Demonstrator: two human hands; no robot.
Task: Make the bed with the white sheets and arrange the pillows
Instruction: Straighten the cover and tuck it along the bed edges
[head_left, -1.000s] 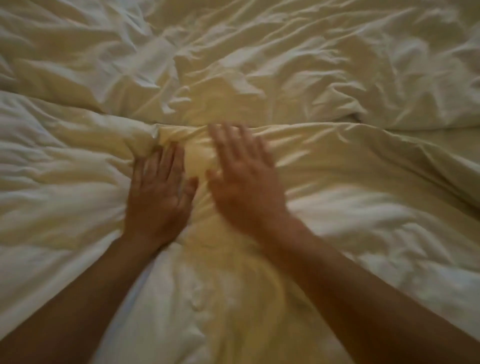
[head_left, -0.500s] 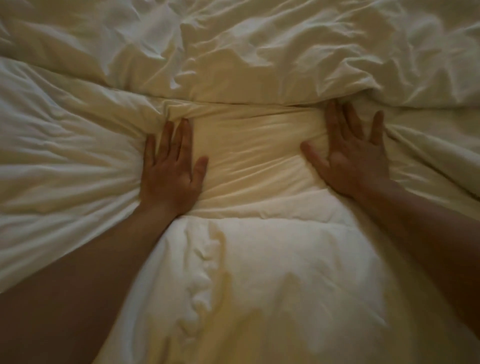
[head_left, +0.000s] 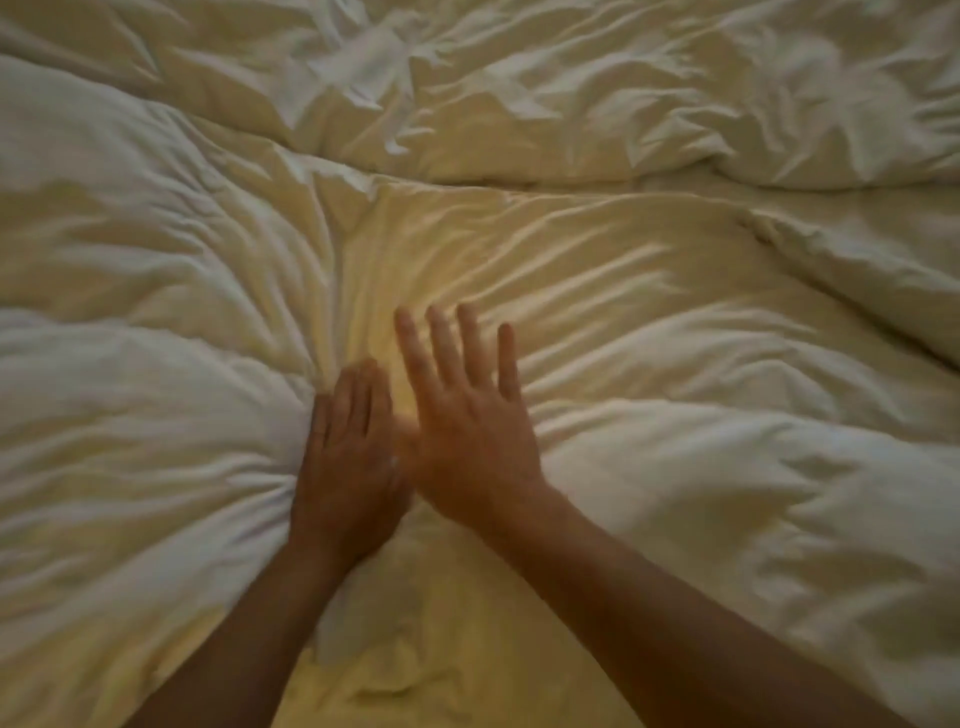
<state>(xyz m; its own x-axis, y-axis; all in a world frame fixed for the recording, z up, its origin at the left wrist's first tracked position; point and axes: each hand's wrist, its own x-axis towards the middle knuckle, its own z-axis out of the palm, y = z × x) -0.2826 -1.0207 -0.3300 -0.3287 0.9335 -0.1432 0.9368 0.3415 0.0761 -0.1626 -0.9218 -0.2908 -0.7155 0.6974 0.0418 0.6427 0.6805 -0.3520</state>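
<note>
A white duvet (head_left: 649, 322) fills the whole view, puffy and creased. My left hand (head_left: 348, 457) lies flat on it just left of centre, fingers straight and pressing the fabric down, with folds fanning out from it. My right hand (head_left: 467, 415) is right beside it, fingers straight and spread, flat over the duvet and a little blurred; its thumb side touches or overlaps my left hand. A second crumpled layer of white bedding (head_left: 571, 93) lies across the top of the view. No pillow can be told apart.
A fold line (head_left: 467, 179) runs across the bed between the near duvet and the far crumpled bedding. A thick ridge of duvet (head_left: 857, 270) rises at the right.
My right hand has swept back left from the far right to sit against my left hand. Both hands now lie lower in the view, farther from the fold line.
</note>
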